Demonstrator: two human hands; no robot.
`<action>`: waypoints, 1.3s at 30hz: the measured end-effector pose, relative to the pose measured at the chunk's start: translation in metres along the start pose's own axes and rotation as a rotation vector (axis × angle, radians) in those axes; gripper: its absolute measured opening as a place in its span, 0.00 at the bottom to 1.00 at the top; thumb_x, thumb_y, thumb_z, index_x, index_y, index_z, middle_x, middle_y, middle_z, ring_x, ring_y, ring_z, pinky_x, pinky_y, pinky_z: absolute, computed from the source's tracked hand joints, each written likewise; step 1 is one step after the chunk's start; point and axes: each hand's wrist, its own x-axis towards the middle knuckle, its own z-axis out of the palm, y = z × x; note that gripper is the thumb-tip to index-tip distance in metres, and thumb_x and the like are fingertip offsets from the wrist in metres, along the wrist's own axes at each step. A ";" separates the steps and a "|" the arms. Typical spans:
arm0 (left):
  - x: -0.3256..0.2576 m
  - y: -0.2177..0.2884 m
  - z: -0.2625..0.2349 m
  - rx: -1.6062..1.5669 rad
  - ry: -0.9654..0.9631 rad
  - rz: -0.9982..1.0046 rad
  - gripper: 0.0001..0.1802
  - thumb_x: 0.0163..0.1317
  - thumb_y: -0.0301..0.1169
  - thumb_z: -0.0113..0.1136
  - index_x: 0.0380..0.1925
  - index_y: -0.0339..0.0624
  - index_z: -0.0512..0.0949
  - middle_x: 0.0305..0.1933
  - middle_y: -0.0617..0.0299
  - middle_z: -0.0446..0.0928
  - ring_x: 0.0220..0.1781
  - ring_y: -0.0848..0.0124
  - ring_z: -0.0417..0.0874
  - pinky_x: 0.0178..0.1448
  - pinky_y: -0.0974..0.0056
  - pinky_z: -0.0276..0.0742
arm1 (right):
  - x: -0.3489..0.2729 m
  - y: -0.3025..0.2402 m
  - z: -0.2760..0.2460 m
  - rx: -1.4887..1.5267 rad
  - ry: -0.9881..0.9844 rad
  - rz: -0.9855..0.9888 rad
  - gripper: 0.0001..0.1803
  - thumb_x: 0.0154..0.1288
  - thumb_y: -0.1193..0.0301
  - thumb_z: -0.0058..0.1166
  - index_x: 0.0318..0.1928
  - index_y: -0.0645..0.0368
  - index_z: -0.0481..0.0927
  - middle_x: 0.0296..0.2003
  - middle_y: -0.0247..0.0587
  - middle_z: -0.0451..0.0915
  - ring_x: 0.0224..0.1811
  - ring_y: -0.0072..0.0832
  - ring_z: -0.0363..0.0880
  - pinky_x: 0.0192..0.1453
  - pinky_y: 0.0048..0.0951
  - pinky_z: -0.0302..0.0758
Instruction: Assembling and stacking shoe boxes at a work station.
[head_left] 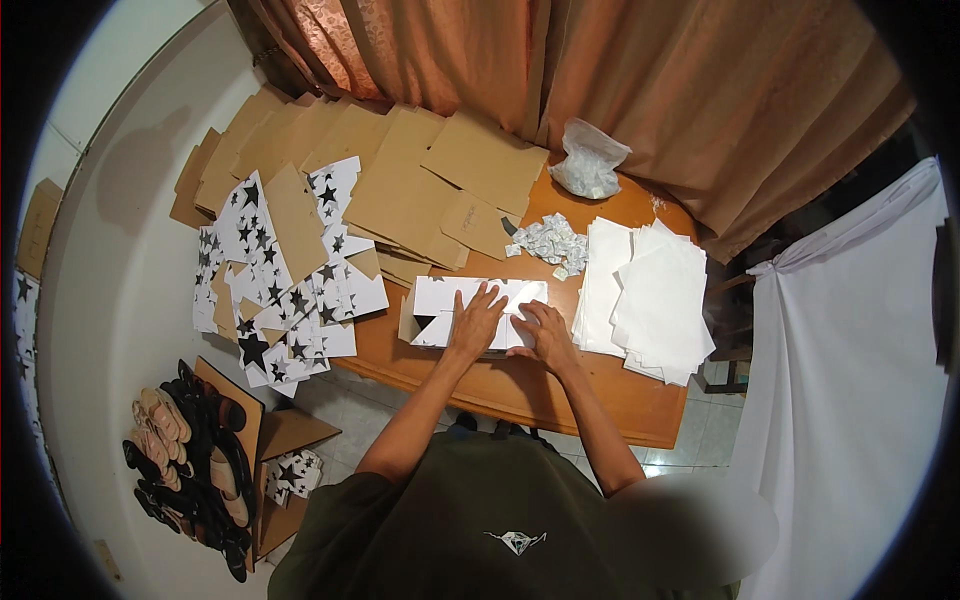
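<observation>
A flat white cardboard box blank [440, 298] lies on the wooden table [560, 390] in front of me. My left hand [478, 318] rests palm down on its middle with the fingers spread. My right hand [545, 333] presses on the blank's right end, fingers bent over a folded flap. Neither hand lifts anything off the table.
A stack of white sheets [650, 295] lies to the right. Small folded printed papers [548, 240] and a clear plastic bag [590, 160] sit behind. Brown cardboard blanks [400, 170] and star-printed blanks [280, 290] cover the left. Shoes [190, 460] lie on the floor.
</observation>
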 end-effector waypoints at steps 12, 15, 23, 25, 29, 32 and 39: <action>-0.061 0.006 -0.126 -0.408 0.573 -0.254 0.15 0.68 0.33 0.62 0.51 0.36 0.80 0.55 0.47 0.81 0.59 0.51 0.80 0.63 0.54 0.74 | 0.014 -0.013 0.012 -0.224 0.004 0.088 0.21 0.66 0.54 0.63 0.51 0.55 0.85 0.64 0.41 0.73 0.73 0.46 0.60 0.76 0.62 0.51; -0.081 -0.029 -0.121 -0.383 0.643 -0.451 0.22 0.69 0.35 0.62 0.59 0.35 0.76 0.63 0.44 0.77 0.66 0.50 0.76 0.67 0.53 0.72 | 0.028 -0.016 0.019 -0.263 0.030 0.068 0.22 0.66 0.56 0.62 0.51 0.60 0.84 0.63 0.40 0.73 0.71 0.46 0.62 0.74 0.65 0.52; -0.098 -0.060 -0.075 -0.388 0.320 -0.190 0.28 0.68 0.34 0.62 0.67 0.42 0.71 0.69 0.44 0.72 0.71 0.46 0.71 0.74 0.49 0.66 | 0.059 -0.047 0.024 -0.411 -0.052 0.215 0.26 0.57 0.57 0.70 0.49 0.61 0.81 0.55 0.45 0.76 0.64 0.46 0.68 0.70 0.66 0.56; -0.097 -0.055 -0.069 -0.345 0.304 -0.178 0.29 0.67 0.33 0.63 0.68 0.42 0.72 0.69 0.44 0.72 0.71 0.46 0.71 0.74 0.49 0.66 | 0.071 -0.052 0.029 -0.350 -0.037 0.167 0.27 0.56 0.57 0.71 0.51 0.60 0.80 0.57 0.45 0.75 0.65 0.46 0.67 0.70 0.66 0.56; -0.093 -0.048 -0.063 -0.231 0.228 -0.162 0.31 0.64 0.33 0.66 0.68 0.43 0.72 0.69 0.45 0.71 0.70 0.47 0.70 0.74 0.50 0.67 | 0.098 -0.059 0.043 -0.202 -0.065 0.008 0.30 0.54 0.60 0.73 0.56 0.55 0.78 0.61 0.45 0.72 0.69 0.45 0.66 0.71 0.64 0.59; -0.093 -0.051 -0.057 -0.204 0.214 -0.155 0.31 0.64 0.32 0.66 0.67 0.43 0.73 0.69 0.46 0.70 0.70 0.46 0.68 0.74 0.50 0.68 | 0.108 -0.058 0.053 -0.198 -0.117 -0.075 0.28 0.58 0.61 0.70 0.58 0.51 0.78 0.62 0.43 0.74 0.69 0.42 0.68 0.71 0.63 0.59; -0.097 -0.056 -0.043 -0.110 0.208 -0.131 0.31 0.61 0.31 0.66 0.66 0.45 0.74 0.70 0.48 0.70 0.70 0.44 0.67 0.75 0.48 0.66 | 0.107 -0.048 0.069 -0.367 -0.140 -0.217 0.19 0.68 0.63 0.58 0.58 0.50 0.79 0.62 0.39 0.79 0.68 0.42 0.73 0.73 0.64 0.57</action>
